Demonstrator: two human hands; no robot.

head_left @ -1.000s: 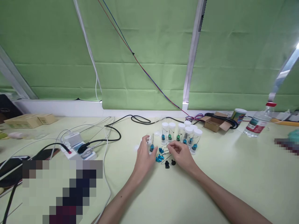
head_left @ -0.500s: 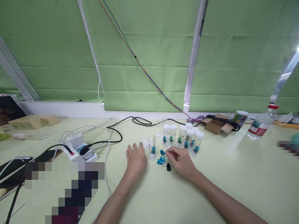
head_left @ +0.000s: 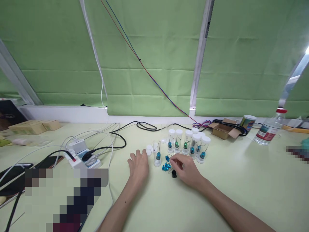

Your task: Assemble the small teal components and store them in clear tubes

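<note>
1. Your left hand [head_left: 138, 167] is lying palm down on the table [head_left: 135, 212], fingers spread, having left the tube it was cupping a second ago; whether anything is sitting under the palm, you cannot tell from here.
2. The small white caps [head_left: 149, 149] are lying just beyond your left fingertips, near the tube; whether a finger is touching one is unclear.
3. The uncapped clear tube [head_left: 157, 163] is now standing upright and unsupported to the right of that hand, a blue fitting [head_left: 158, 156] sitting inside it with a thin stem rising. To judge by this, the tube is balancing safely alone, leaving your left hand free.
4. The loose blue fittings [head_left: 166, 167] are lying clustered between that tube and your right hand.
5. A black fitting [head_left: 174, 173] is resting just to their near right.
6. Your right hand [head_left: 186, 169] is hovering over the cluster's right side, much as before, thumb and index tips pressing together; you cannot tell whether they are pinching something small.
7. Farther right, the capped tubes [head_left: 195, 146] are standing grouped beyond your right hand.
</note>
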